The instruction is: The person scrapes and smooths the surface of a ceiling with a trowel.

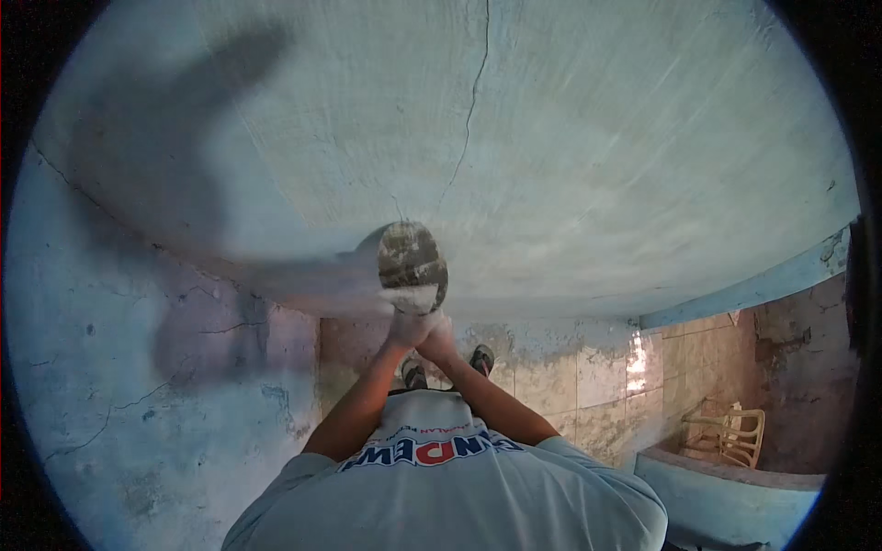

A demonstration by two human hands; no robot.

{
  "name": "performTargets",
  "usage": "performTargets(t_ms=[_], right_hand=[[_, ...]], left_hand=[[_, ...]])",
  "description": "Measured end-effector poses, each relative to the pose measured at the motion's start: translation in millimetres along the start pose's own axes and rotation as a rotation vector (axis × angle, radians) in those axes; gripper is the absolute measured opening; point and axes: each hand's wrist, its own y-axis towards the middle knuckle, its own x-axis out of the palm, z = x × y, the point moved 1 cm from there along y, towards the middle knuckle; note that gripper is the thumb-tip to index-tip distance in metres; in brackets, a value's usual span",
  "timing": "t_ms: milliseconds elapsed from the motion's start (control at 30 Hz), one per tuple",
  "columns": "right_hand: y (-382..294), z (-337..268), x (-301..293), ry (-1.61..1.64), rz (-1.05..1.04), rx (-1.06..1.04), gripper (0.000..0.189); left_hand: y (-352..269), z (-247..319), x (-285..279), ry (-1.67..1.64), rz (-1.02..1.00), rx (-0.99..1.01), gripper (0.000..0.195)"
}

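Note:
In front of my body, both hands come together at the lower end of a dark oval pad [406, 256]. Its face is worn and patched with pale residue, and its exact kind is unclear. My left hand [406, 330] grips it, fingers blurred and whitened with dust. Pressed against the left, my right hand [439, 337] also holds its lower end; its fingers are mostly hidden. The pad is at the lower part of a pale plastered wall [592, 151], though whether it touches the surface is hard to tell. A long crack [472, 103] runs down the plaster above it.
To the left, a blue side wall [103, 358] with cracks and peeling paint meets the plastered one. My sandaled feet [484, 358] stand on stained tiles [558, 386]. At right are a low blue parapet [730, 479] and a pale chair [741, 437] beyond it.

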Motion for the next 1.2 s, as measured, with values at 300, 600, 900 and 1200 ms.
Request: performTargets(t_ms=[300, 600, 900, 1200], right_hand=[[-9, 12, -1, -0.167, -0.078, 0.232, 0.036], [-24, 71, 6, -0.109, -0.052, 0.194, 0.038], [-15, 22, -3, -0.056, -0.118, 0.259, 0.037], [-13, 88, 37, -0.209, -0.015, 0.065, 0.027]], left_hand=[[-4, -25, 5, 0.036, -0.045, -0.089, 0.024], [-13, 5, 19, -0.047, 0.053, -0.097, 0.019], [-16, -16, 13, 0.05, -0.073, -0.291, 0.027], [0, 0, -4, 0.045, -0.064, -0.075, 0.028]])
